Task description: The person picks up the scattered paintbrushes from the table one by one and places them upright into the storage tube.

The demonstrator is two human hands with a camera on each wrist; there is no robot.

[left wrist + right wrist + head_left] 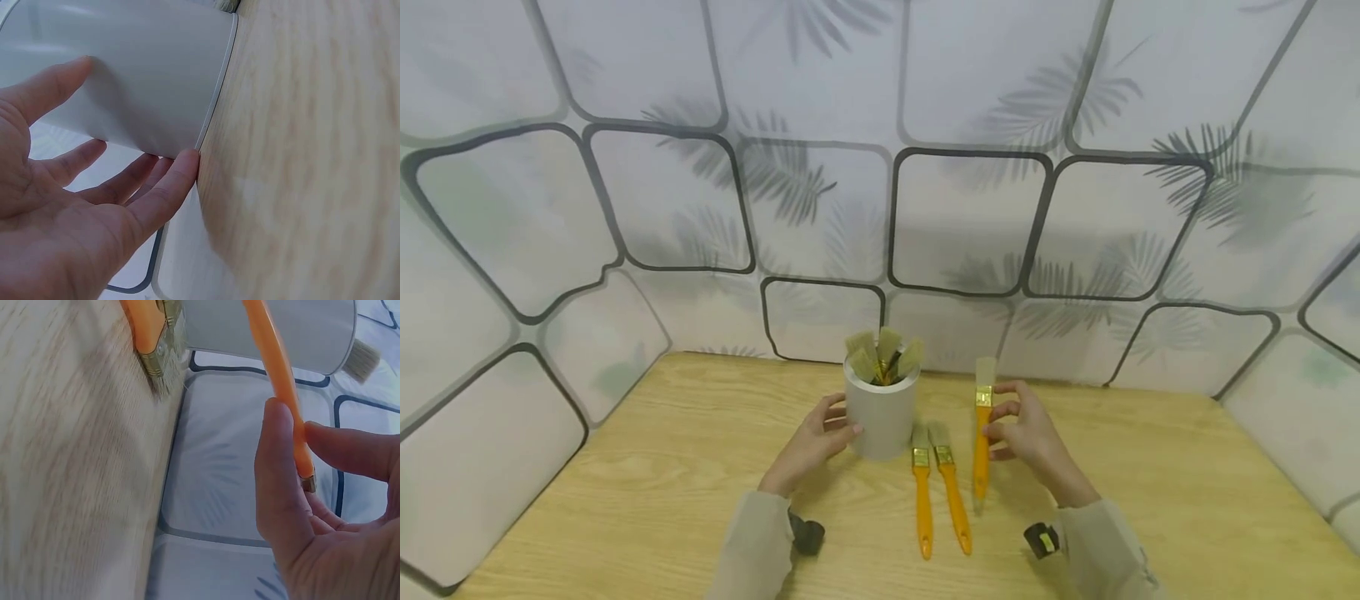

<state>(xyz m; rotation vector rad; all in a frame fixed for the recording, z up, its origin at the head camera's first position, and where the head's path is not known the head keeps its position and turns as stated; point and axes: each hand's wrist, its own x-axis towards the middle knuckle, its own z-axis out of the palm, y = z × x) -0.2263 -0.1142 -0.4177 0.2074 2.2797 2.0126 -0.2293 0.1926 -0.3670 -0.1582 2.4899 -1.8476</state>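
Observation:
A white cylindrical cup (880, 421) stands upright with several paintbrushes (887, 346) in it, bristles up. My left hand (811, 442) holds the cup's left side, thumb on the near wall and fingertips (186, 164) against the far side, low by the base. To the right of the cup, my right hand (1026, 429) pinches an orange-handled paintbrush (982, 442) between thumb and fingers. That brush is upright, pale bristles up, its handle end pointing down at the table. Two similar paintbrushes, a left one (922, 500) and a right one (952, 496), lie between the cup and my right hand.
The light wooden table (647, 483) reaches back to a pale wall (970, 225) with dark outlines and leaf patterns. Side panels with the same pattern rise at left and right. Dark wrist devices sit at the left cuff (806, 533) and right cuff (1042, 540).

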